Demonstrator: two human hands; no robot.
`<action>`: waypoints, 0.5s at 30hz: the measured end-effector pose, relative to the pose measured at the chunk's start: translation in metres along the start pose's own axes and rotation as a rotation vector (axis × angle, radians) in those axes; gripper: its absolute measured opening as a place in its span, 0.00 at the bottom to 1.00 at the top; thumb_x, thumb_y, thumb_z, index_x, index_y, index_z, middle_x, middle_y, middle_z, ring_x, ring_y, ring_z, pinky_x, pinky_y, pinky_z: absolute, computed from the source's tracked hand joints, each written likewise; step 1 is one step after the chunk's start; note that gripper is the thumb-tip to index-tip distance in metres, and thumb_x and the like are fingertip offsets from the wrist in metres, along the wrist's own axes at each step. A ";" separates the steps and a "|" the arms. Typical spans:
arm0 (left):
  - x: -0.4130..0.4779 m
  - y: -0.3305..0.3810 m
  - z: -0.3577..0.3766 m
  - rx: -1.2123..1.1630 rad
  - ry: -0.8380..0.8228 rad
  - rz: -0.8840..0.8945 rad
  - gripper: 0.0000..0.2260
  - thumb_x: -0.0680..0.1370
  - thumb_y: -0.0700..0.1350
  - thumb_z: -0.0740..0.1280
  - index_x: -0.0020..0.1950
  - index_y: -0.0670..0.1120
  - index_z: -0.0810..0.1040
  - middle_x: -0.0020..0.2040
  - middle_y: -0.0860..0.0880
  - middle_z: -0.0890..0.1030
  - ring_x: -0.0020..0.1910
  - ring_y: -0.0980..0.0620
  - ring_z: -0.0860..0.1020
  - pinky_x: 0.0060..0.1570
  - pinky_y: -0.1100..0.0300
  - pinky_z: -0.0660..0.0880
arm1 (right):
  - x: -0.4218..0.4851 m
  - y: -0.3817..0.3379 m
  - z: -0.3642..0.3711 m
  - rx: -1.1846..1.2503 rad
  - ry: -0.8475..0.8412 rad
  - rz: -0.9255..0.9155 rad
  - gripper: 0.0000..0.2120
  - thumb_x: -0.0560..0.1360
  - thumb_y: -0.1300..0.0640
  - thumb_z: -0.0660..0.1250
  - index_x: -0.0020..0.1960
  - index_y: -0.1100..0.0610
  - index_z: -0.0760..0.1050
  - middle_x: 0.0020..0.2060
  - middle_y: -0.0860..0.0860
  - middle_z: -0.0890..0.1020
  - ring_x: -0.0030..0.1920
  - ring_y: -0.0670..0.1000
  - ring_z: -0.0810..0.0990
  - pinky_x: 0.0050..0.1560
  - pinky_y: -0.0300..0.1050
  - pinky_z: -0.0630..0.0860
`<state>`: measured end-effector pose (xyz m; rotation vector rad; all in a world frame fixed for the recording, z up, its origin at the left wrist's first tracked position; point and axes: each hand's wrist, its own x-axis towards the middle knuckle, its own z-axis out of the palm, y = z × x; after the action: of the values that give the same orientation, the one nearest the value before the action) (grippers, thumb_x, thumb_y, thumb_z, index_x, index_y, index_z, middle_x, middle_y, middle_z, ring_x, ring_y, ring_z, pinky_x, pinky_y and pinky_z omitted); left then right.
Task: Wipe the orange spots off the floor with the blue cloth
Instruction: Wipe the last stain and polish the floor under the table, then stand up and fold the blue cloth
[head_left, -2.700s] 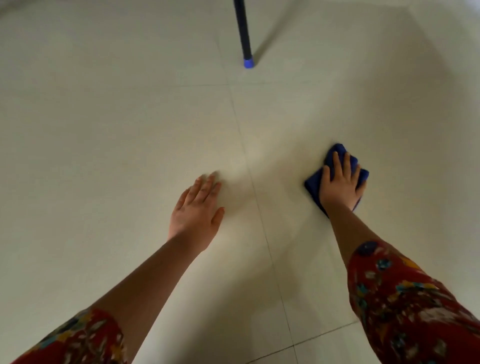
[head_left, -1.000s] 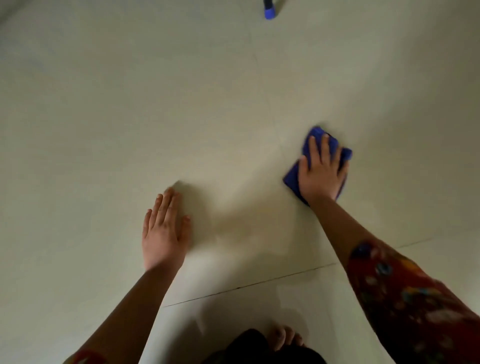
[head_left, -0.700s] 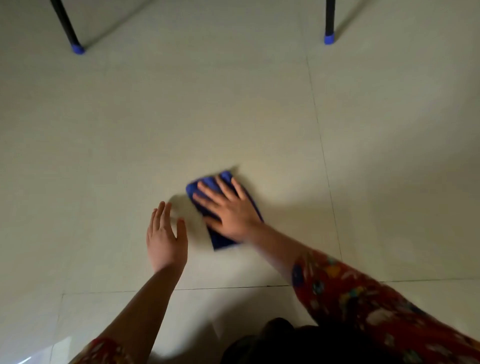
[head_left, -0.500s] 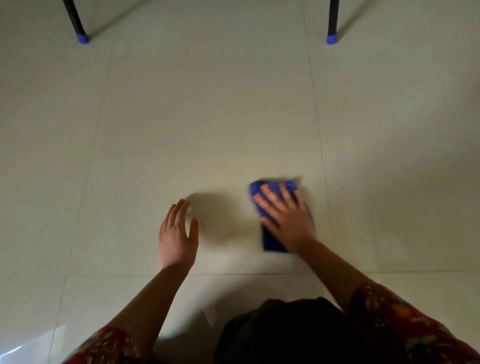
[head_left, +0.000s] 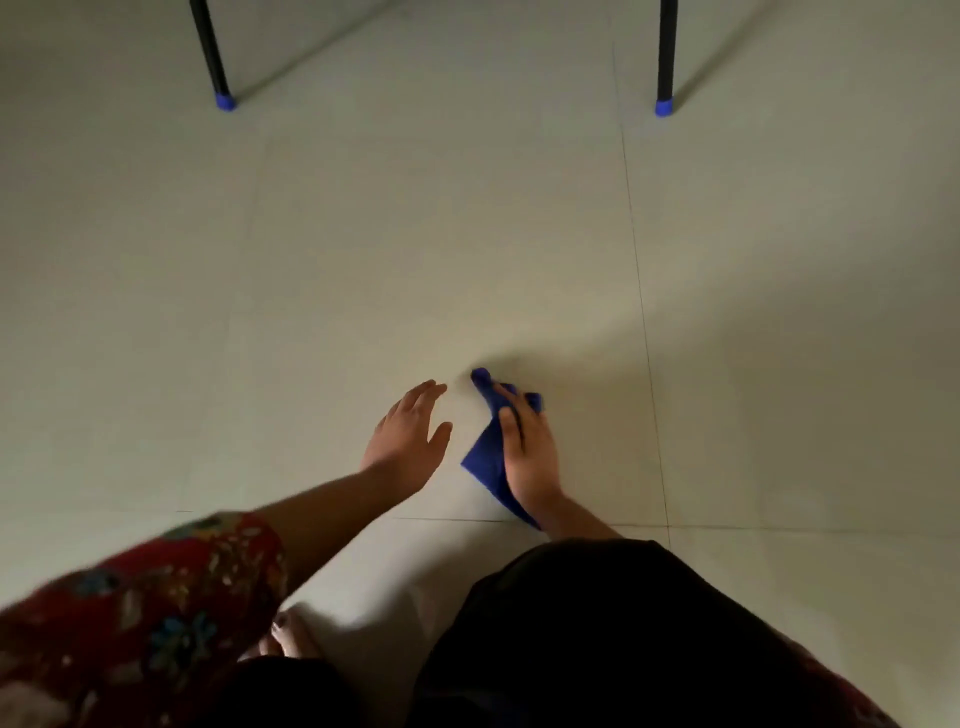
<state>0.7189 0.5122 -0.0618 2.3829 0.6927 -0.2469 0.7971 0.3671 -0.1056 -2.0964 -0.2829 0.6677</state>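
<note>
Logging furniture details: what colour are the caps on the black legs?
Blue caps, seen best in the head view.

The cloth (head_left: 485, 460) lies on the floor (head_left: 363, 234) near the middle of the scene, partly under the right hand (head_left: 527, 457), which holds it. One corner sticks out beyond the fingers on the far side. The left hand (head_left: 408, 434) is just left of the cloth, apart from it. Two furniture legs stand far off, the left leg (head_left: 210, 57) and the right leg (head_left: 666, 57). A tile joint (head_left: 639, 291) runs near to far, right of the right hand. Nearest are a knee (head_left: 597, 623), a foot (head_left: 283, 639) to its left, and a sleeve (head_left: 140, 613) further left.
</note>
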 end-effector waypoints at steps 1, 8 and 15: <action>0.001 0.003 -0.019 0.021 -0.021 0.025 0.24 0.80 0.47 0.62 0.76 0.50 0.61 0.76 0.51 0.62 0.72 0.49 0.64 0.69 0.57 0.63 | 0.002 -0.027 -0.008 0.322 -0.045 0.155 0.20 0.83 0.44 0.50 0.66 0.52 0.72 0.59 0.49 0.78 0.62 0.53 0.76 0.57 0.42 0.73; -0.007 0.046 -0.127 -0.040 0.065 0.473 0.31 0.74 0.48 0.71 0.74 0.56 0.63 0.74 0.60 0.61 0.71 0.60 0.62 0.67 0.65 0.62 | -0.007 -0.161 -0.067 1.408 -0.683 0.326 0.18 0.77 0.57 0.45 0.55 0.56 0.72 0.49 0.55 0.71 0.49 0.55 0.72 0.44 0.46 0.69; -0.012 0.063 -0.126 -0.033 0.391 0.627 0.22 0.75 0.61 0.64 0.65 0.52 0.76 0.71 0.54 0.69 0.73 0.54 0.63 0.73 0.48 0.53 | -0.032 -0.198 -0.092 1.168 -0.687 0.198 0.18 0.75 0.58 0.43 0.54 0.59 0.69 0.43 0.47 0.68 0.41 0.41 0.57 0.41 0.37 0.57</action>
<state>0.7427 0.5442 0.0741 2.5030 0.0809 0.4992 0.8306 0.4042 0.1096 -0.7453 -0.0155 1.2707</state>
